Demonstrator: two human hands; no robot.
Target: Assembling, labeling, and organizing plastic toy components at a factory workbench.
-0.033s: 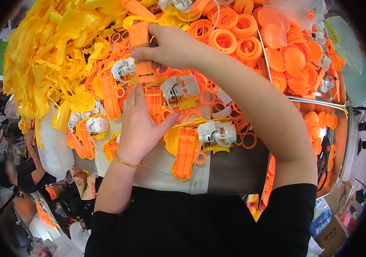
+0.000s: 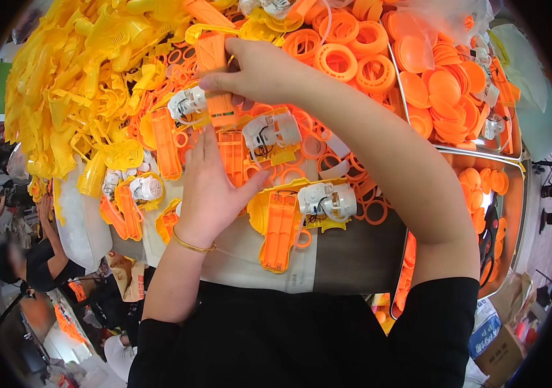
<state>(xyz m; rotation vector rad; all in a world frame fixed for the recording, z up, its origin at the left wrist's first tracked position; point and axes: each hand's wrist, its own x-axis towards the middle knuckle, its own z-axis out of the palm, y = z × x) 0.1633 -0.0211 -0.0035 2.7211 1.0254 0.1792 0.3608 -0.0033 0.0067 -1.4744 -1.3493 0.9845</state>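
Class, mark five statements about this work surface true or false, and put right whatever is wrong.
1. The right hand grips a long, blocky orange plastic part. True.
2. The left hand is clenched into a fist. False: its fingers are extended and its thumb is spread apart.
3. A thin gold-coloured bracelet circles the right wrist. False: it circles the left wrist.
4. A large heap of yellow plastic pieces lies at the picture's upper left. True.
5. Flat, round orange plastic discs are piled only at the picture's far left. False: they are piled at the upper right.
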